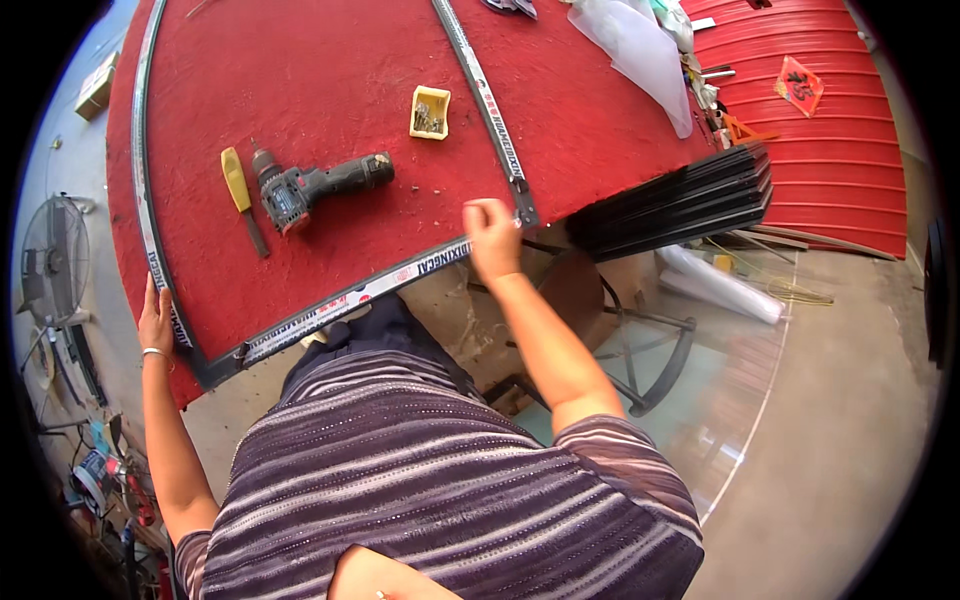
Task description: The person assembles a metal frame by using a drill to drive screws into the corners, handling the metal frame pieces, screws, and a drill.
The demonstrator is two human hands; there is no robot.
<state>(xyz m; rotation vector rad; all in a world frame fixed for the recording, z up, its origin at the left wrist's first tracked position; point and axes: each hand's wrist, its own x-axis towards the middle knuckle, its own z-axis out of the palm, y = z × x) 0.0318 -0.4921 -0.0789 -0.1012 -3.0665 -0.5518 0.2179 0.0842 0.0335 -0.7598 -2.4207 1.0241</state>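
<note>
A dark metal frame [340,303] with printed protective film lies along the near edge of the red-covered table [330,60]. Its two side bars run away from me. My left hand [155,320] rests against the outer side of the left bar [141,150] near the corner, fingers stretched out. Over the near right corner, beside the right bar [484,100], my right hand [492,238] is closed with curled fingers; what they hold, if anything, is hidden. Inside the frame lie a cordless drill [310,187] and a yellow-handled chisel-like tool [240,190].
A small yellow box [430,112] of metal bits sits near the right bar. Stacked black profiles [680,200] jut past the table's right edge. Below them are a round-seated chair [565,305] and a glass sheet [680,390]. A floor fan [55,260] stands at left.
</note>
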